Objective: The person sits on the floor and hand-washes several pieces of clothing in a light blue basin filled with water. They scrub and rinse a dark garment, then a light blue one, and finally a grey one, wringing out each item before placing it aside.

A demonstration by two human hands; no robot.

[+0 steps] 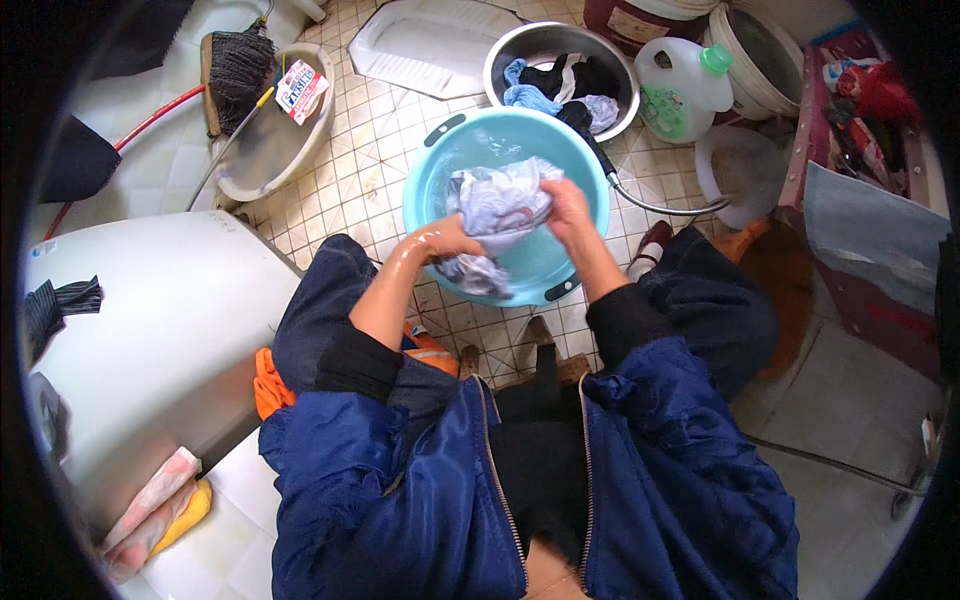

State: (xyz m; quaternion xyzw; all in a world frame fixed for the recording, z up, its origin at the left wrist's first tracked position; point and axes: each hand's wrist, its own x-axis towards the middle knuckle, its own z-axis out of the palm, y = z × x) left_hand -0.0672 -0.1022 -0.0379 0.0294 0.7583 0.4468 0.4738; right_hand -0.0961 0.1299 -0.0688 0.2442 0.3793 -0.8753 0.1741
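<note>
A wet, pale lavender-grey garment is bunched up over a turquoise plastic basin that stands on the tiled floor between my knees. My left hand grips its left side, and a darker patterned fold hangs below that wrist near the basin's front rim. On the garment's right edge, my right hand is closed on the cloth. The forearms are wet. Water shows in the basin, but its depth I cannot tell. Black handle grips sit on the rim at the back left and front right.
Touching the basin's far side, a steel bowl holds several clothes, with a shower hose beside it. A detergent jug stands right. Behind lies a squat toilet; at left are an oval tub and white appliance.
</note>
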